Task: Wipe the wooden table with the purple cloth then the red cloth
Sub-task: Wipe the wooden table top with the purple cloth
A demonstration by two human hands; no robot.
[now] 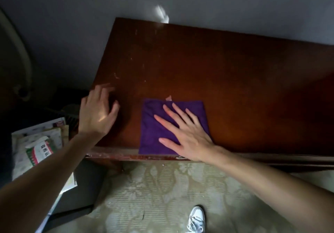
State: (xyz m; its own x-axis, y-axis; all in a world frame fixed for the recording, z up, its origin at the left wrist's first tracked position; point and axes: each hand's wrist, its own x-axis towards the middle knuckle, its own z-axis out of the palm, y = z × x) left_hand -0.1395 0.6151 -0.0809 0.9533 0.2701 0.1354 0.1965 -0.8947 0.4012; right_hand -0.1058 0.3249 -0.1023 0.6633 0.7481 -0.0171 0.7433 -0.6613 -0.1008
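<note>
A folded purple cloth (155, 129) lies flat on the dark wooden table (226, 81), near its front edge. My right hand (184, 133) presses on the cloth with fingers spread and straight. My left hand (98, 111) hovers or rests at the table's left edge with relaxed, spread fingers, holding nothing; it is motion-blurred. A small pale corner (169, 98) pokes out from behind the cloth's far edge. No red cloth shows in view.
The table stands against a grey wall (216, 3). Left of it on the floor are printed bags and papers (38, 146) and a dark box (79, 191). Patterned flooring (153, 196) and a white shoe (197, 218) are below the front edge.
</note>
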